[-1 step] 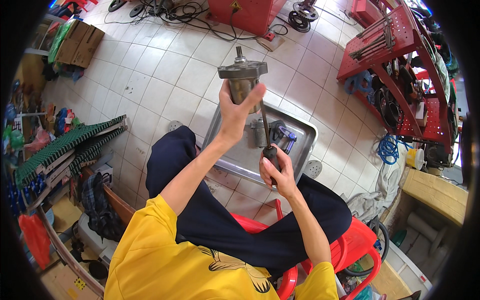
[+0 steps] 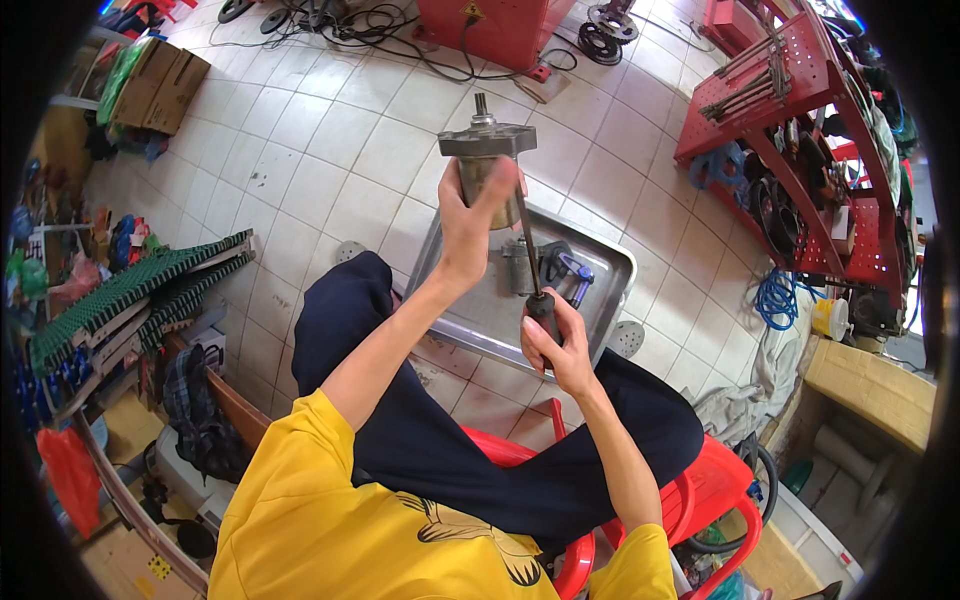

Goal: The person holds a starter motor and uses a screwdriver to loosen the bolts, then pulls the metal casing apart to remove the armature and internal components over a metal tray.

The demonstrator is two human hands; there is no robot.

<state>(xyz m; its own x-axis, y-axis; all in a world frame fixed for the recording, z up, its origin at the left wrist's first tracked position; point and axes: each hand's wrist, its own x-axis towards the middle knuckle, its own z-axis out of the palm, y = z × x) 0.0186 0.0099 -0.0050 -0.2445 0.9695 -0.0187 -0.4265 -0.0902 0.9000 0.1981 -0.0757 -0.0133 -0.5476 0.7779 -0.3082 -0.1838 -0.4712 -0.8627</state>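
One screwdriver (image 2: 540,303), tip hard to discern, fills the right hand (image 2: 563,350); the left hand (image 2: 467,228) grips a motor (image 2: 487,142).

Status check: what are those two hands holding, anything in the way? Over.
Left hand gripping flanged metal cylinder, narrow end up. Right hand holding screwdriver, pointed up toward cylinder. Nothing visibly in the way; metal tray below.
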